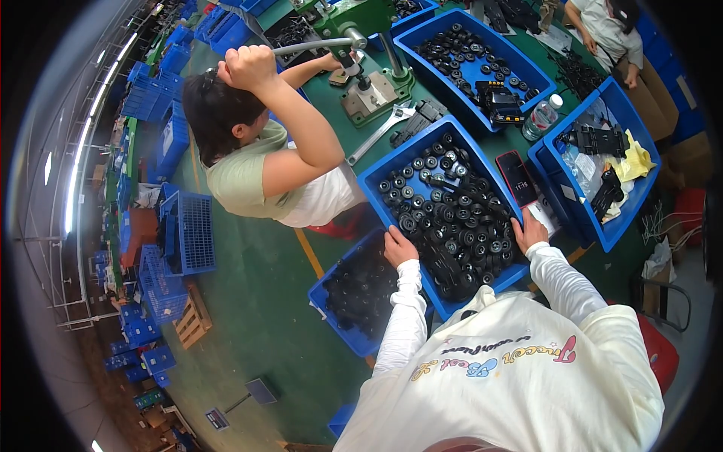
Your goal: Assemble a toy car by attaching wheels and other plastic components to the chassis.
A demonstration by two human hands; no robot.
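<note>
A blue plastic bin (389, 212) stands in front of me, holding many small black wheels (428, 197) with shiny centres. Black plastic parts (440, 260) lie among the wheels at its near left. My left hand (401, 247) grips the bin's left rim, fingers closed over the edge. On the opposite side, my right hand (532, 230) holds the right rim, its fingers at the edge. A phone (514, 178) in a reddish case lies just beyond my right hand, against the bin's right side.
At left, a co-worker (252, 162) grasps the lever of a green press (369, 90). An adjustable wrench (382, 134) lies beside it. Other blue bins stand at the far side (538, 71), right (614, 239) and lower left (360, 343). A bottle (540, 120) stands between bins; another person (611, 34) is at far right.
</note>
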